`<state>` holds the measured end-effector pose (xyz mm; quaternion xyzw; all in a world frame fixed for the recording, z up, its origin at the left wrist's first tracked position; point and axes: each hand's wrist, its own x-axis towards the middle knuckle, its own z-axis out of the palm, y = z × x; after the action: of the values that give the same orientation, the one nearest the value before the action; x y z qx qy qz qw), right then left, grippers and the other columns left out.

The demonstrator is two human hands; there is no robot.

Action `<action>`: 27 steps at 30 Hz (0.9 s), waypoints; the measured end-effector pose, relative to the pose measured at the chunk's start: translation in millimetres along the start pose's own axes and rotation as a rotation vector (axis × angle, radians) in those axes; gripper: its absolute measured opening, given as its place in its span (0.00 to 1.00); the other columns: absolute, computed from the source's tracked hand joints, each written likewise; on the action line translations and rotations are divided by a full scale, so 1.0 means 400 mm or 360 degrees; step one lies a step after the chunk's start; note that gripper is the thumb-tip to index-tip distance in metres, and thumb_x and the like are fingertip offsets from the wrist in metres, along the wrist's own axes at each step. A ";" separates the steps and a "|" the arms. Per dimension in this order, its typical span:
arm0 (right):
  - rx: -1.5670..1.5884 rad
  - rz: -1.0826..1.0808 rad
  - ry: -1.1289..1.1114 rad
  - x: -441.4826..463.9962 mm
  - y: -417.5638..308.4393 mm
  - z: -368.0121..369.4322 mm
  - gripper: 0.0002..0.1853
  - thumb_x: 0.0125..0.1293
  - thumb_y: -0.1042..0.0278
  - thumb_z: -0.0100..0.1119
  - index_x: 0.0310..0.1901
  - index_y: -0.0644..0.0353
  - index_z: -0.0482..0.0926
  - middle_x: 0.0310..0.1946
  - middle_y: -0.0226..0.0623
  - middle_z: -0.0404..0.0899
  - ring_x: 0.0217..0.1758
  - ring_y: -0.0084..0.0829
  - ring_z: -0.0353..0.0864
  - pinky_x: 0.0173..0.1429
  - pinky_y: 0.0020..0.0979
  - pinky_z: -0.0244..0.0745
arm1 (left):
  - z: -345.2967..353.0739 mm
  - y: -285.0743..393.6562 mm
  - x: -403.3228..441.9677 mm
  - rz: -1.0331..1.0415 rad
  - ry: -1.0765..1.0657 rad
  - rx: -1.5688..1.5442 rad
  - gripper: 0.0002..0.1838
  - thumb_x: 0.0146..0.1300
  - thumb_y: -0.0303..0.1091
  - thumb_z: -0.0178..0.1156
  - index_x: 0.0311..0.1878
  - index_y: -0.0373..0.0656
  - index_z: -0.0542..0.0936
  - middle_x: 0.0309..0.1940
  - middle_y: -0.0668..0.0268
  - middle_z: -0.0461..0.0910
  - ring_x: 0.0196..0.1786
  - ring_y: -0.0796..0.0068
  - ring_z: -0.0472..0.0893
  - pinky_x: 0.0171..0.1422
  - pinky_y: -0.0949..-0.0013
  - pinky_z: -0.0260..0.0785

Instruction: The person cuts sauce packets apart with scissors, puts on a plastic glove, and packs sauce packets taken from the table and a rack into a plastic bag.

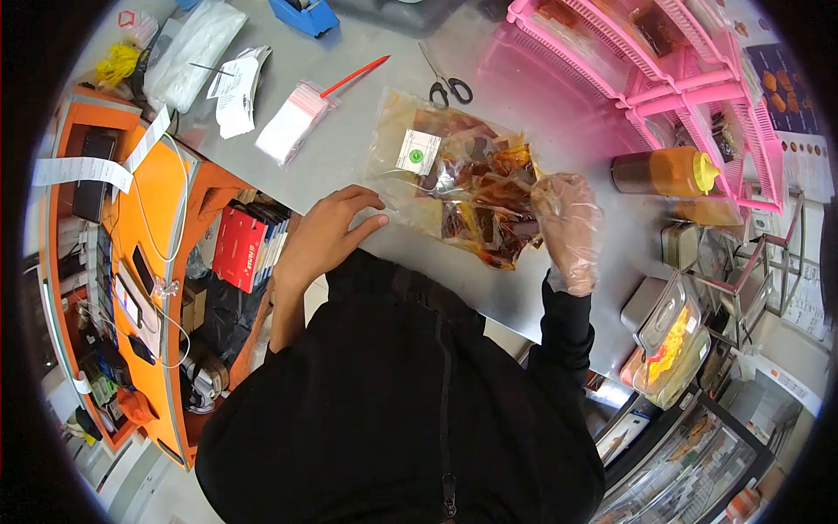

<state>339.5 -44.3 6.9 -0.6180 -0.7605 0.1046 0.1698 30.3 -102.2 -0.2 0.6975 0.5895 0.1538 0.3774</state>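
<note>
Across the metal counter (524,301), the left hand (327,231), fingers apart, is near a clear bag (484,192) of dark, saucy pieces lying there; the gloved right hand (567,229) curls at its right edge, grip unclear. Beyond: a brown-sauce bottle (650,173), then pink baskets (655,103) holding packets.

Grey counter (375,37): food bag (484,179), scissors (443,79), yellow-capped bottle (655,174).

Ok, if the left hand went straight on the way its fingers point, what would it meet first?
Most likely the left edge of the clear bag of dark, saucy food. The left hand has its fingertips at or just short of it; depth is hard to judge from this single view.
</note>
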 end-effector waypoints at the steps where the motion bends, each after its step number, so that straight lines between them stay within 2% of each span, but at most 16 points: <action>1: -0.0004 0.0027 0.0049 -0.001 -0.001 -0.006 0.12 0.57 0.65 0.60 0.42 0.55 0.80 0.44 0.40 0.77 0.46 0.44 0.76 0.49 0.41 0.73 | 0.001 0.000 0.003 0.0017 -0.0003 0.0009 0.15 0.65 0.40 0.56 0.45 0.37 0.79 0.48 0.54 0.77 0.52 0.53 0.76 0.58 0.60 0.66; 4: 0.0027 0.0004 0.0161 0.003 -0.002 -0.024 0.11 0.57 0.67 0.60 0.42 0.56 0.79 0.43 0.41 0.77 0.45 0.43 0.77 0.47 0.41 0.73 | 0.006 0.003 0.013 0.0073 -0.0015 0.0022 0.15 0.65 0.40 0.56 0.45 0.37 0.79 0.48 0.54 0.77 0.52 0.53 0.76 0.58 0.60 0.66; 7: 0.0280 0.0082 0.0234 0.010 -0.016 -0.045 0.09 0.59 0.67 0.60 0.41 0.57 0.79 0.39 0.43 0.78 0.41 0.44 0.79 0.45 0.38 0.74 | 0.008 0.010 0.024 0.0104 -0.0021 0.0010 0.15 0.65 0.40 0.56 0.45 0.37 0.79 0.48 0.55 0.77 0.52 0.53 0.76 0.58 0.60 0.66; 10: 0.0532 0.0267 0.0338 0.019 -0.001 -0.056 0.08 0.61 0.67 0.60 0.41 0.57 0.79 0.36 0.44 0.79 0.38 0.44 0.79 0.42 0.35 0.73 | 0.011 0.017 0.029 0.0116 -0.0033 -0.0006 0.15 0.65 0.40 0.56 0.45 0.38 0.78 0.47 0.55 0.77 0.52 0.53 0.76 0.58 0.60 0.66; 13: 0.0439 0.0319 0.0195 0.026 -0.010 -0.092 0.07 0.63 0.67 0.59 0.41 0.57 0.78 0.34 0.45 0.80 0.37 0.44 0.79 0.41 0.33 0.73 | 0.020 0.022 0.035 0.0159 -0.0034 -0.0001 0.15 0.65 0.39 0.56 0.46 0.38 0.78 0.47 0.55 0.77 0.52 0.53 0.76 0.58 0.60 0.67; 16: 0.0525 0.0200 -0.0122 0.026 0.051 -0.064 0.10 0.63 0.62 0.59 0.42 0.57 0.78 0.34 0.46 0.80 0.37 0.45 0.80 0.42 0.36 0.73 | 0.033 0.022 0.042 0.0194 -0.0056 0.0002 0.14 0.64 0.39 0.57 0.46 0.38 0.78 0.47 0.55 0.77 0.52 0.53 0.76 0.57 0.60 0.67; 19: 0.0061 0.0079 -0.0407 0.038 0.057 -0.002 0.13 0.63 0.58 0.57 0.44 0.57 0.78 0.33 0.47 0.80 0.38 0.46 0.80 0.43 0.40 0.74 | 0.045 0.025 0.051 0.0231 -0.0091 -0.0016 0.14 0.64 0.39 0.57 0.45 0.37 0.78 0.46 0.55 0.77 0.51 0.53 0.76 0.56 0.60 0.67; 22: -0.0056 0.0132 -0.0595 0.053 0.063 0.068 0.16 0.63 0.56 0.56 0.46 0.57 0.78 0.38 0.46 0.80 0.43 0.46 0.79 0.47 0.43 0.73 | 0.055 0.026 0.053 0.0278 -0.0110 -0.0005 0.14 0.64 0.38 0.56 0.45 0.37 0.77 0.46 0.55 0.77 0.50 0.53 0.76 0.56 0.59 0.67; 25: 0.0114 0.0004 -0.0312 0.044 0.077 0.098 0.21 0.56 0.56 0.62 0.48 0.59 0.78 0.42 0.46 0.79 0.48 0.45 0.78 0.52 0.41 0.71 | 0.052 0.027 0.049 0.0290 -0.0063 0.0007 0.14 0.64 0.39 0.57 0.44 0.37 0.78 0.44 0.55 0.78 0.48 0.53 0.77 0.54 0.59 0.68; 27: 0.0125 -0.0100 -0.0406 0.042 0.071 0.077 0.27 0.50 0.54 0.68 0.51 0.58 0.76 0.45 0.46 0.78 0.49 0.45 0.76 0.53 0.41 0.71 | 0.060 0.011 0.043 0.0313 0.0005 -0.0027 0.16 0.63 0.41 0.57 0.42 0.37 0.79 0.42 0.55 0.78 0.45 0.53 0.77 0.51 0.58 0.69</action>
<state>350.3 -20.3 -29.8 -0.5685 -0.7902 0.2066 0.0990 53.8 -94.4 -17.3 0.7485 0.5175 0.1962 0.3653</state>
